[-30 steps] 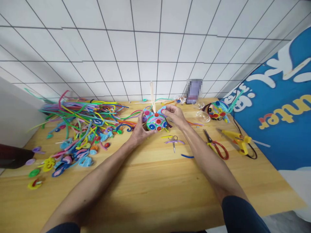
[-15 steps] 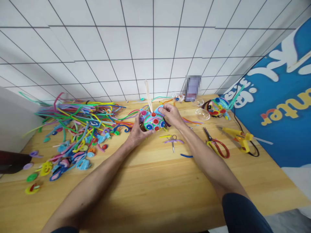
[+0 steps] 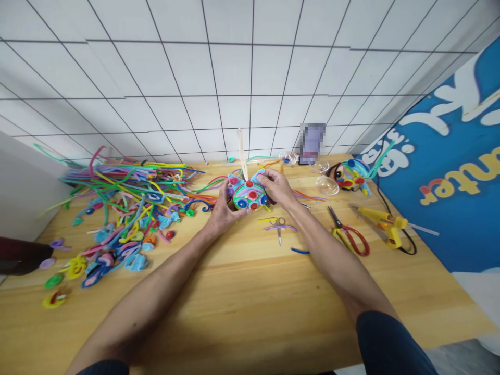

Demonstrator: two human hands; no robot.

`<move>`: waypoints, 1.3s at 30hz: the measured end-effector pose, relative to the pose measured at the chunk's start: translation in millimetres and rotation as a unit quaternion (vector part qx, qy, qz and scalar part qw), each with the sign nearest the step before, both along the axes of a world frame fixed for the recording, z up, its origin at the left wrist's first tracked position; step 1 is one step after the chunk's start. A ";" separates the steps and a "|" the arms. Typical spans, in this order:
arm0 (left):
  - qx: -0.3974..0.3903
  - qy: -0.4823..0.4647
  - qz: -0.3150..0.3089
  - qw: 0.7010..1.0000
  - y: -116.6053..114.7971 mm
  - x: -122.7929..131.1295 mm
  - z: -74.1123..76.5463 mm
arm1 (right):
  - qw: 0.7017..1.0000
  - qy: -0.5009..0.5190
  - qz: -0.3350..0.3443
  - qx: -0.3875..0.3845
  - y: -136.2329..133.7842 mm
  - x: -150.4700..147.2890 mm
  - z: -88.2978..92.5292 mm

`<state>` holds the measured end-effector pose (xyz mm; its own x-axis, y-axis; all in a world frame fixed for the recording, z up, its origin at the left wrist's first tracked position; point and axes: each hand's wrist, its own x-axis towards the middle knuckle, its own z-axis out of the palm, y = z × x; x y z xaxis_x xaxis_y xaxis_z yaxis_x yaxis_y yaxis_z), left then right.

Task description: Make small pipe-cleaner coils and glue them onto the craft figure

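Observation:
Between my hands is a round pipe-cleaner animal figure (image 3: 246, 194), striped in several colours, with red and blue coiled discs and two pointed ears. My left hand (image 3: 224, 211) grips its left side, thumb along the lower edge. The fingers of my right hand (image 3: 276, 186) pinch the blue ear at its upper right. A pale flat strip (image 3: 242, 156) rises from behind the figure's top; where it is fixed is hidden. Small scissors (image 3: 279, 232) lie just below my right hand, with a purple pipe-cleaner piece across them.
Bundled pipe cleaners (image 3: 128, 177) and loose coiled pieces (image 3: 135, 260) spread over the left side. On the right are red-handled scissors (image 3: 353, 237), a yellow glue gun (image 3: 385, 224) and another colourful figure (image 3: 349, 174). Clear plastic domes (image 3: 327, 185) and a pixelated upright device (image 3: 312, 143) stand near the tiled wall.
The whole view has shifted slightly, so everything appears a little further right. Both hands keep the same hold on the figure.

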<state>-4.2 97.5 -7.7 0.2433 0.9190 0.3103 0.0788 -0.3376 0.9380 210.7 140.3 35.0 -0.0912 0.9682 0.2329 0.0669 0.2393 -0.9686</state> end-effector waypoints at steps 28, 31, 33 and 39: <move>-0.010 -0.024 -0.037 0.999 6.6 -8.8 -0.8 | 0.998 0.058 -0.026 -0.012 -2.8 -6.0 -3.9; -0.009 -0.023 -0.036 0.999 7.4 -9.8 -2.9 | 0.997 0.073 -0.012 -0.018 -3.8 -6.5 -1.9; -0.008 -0.026 -0.039 0.999 7.4 -9.6 -2.7 | 0.997 0.066 -0.017 -0.017 -3.5 -6.8 -2.0; -0.005 -0.034 -0.048 0.998 6.2 -9.7 -0.6 | 0.996 0.088 -0.018 -0.018 -3.6 -7.3 -2.5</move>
